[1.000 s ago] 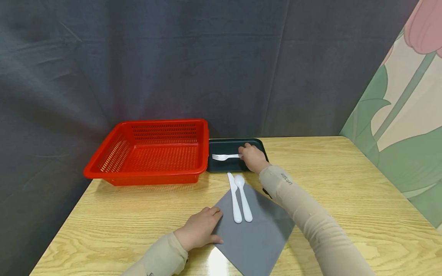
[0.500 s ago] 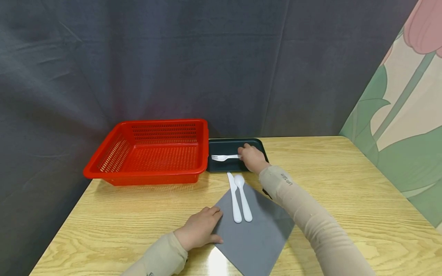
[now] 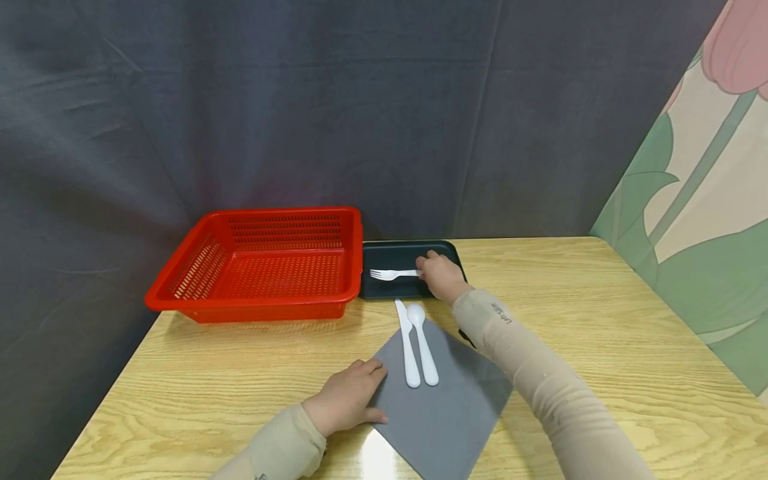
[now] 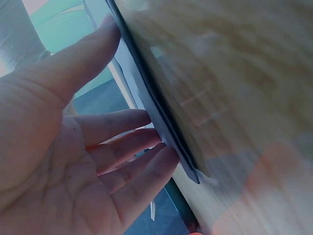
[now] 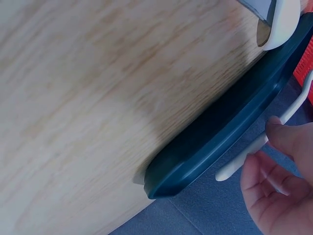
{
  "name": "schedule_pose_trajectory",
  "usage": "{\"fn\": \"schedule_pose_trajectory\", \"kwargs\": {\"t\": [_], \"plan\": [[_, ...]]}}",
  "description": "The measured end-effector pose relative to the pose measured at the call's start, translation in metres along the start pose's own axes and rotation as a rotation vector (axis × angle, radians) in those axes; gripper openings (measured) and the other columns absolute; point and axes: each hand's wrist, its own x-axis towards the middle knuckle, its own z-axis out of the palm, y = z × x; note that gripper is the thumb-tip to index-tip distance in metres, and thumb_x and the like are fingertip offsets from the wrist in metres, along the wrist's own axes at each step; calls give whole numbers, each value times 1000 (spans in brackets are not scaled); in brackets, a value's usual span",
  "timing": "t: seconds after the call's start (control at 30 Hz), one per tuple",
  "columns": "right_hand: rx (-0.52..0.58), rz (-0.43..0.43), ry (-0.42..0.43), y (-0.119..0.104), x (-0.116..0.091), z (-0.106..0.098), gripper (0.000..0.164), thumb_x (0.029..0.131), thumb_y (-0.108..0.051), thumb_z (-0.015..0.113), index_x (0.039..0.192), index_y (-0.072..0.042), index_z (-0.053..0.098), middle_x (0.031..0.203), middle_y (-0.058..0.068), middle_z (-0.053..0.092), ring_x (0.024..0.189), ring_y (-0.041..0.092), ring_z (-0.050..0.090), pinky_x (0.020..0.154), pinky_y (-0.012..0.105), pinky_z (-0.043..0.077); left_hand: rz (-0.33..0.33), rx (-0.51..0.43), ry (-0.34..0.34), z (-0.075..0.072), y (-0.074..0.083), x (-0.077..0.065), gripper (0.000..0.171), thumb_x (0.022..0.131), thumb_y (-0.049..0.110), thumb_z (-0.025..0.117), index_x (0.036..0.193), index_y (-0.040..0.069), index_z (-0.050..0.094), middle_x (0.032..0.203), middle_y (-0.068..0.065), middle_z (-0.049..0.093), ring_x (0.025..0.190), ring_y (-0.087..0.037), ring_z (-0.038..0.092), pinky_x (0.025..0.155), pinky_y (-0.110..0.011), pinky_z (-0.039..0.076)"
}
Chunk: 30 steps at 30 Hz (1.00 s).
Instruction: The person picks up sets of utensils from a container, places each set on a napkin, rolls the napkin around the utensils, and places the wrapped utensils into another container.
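Observation:
My right hand pinches the handle of a white plastic fork between thumb and fingers, over the dark tray. Its tines point left, towards the basket. In the right wrist view, the fork handle shows above the tray's rim. A white knife and a white spoon lie side by side on a grey square placemat, their upper ends past its far corner. My left hand touches the placemat's left edge with fingertips and thumb spread, as the left wrist view also shows.
A red perforated basket stands at the back left, against the tray's left side. Behind the wooden table hangs a dark grey curtain. A floral panel borders the right side.
My right hand and the fork shift very slightly, ending a touch farther right over the tray. My left hand, the placemat, knife and spoon stay put.

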Motion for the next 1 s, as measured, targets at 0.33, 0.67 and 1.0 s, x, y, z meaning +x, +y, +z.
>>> {"fn": "schedule_pose_trajectory", "kwargs": {"t": [0.33,0.67,1.0], "plan": [[9,4,6,2,-3,-2,6,90,-13,61,87,-9,58,84,11,55,73,24,59,63,33,51,6,9,20,2,0,0,71,74,45,73,127,1,54,128,-9,55,110,-23,55,85,-30,52],[27,-7,10,3,-5,-4,6,89,-13,61,88,-8,59,84,11,56,72,23,59,63,32,51,2,11,19,2,1,0,71,74,45,74,126,1,55,128,-9,55,110,-23,55,86,-31,51],[42,10,-6,3,-7,-4,7,90,-15,60,88,-8,58,85,11,55,75,25,61,66,35,52,2,10,18,1,0,0,71,73,45,74,126,1,55,127,-9,55,109,-23,55,85,-31,51]]}}
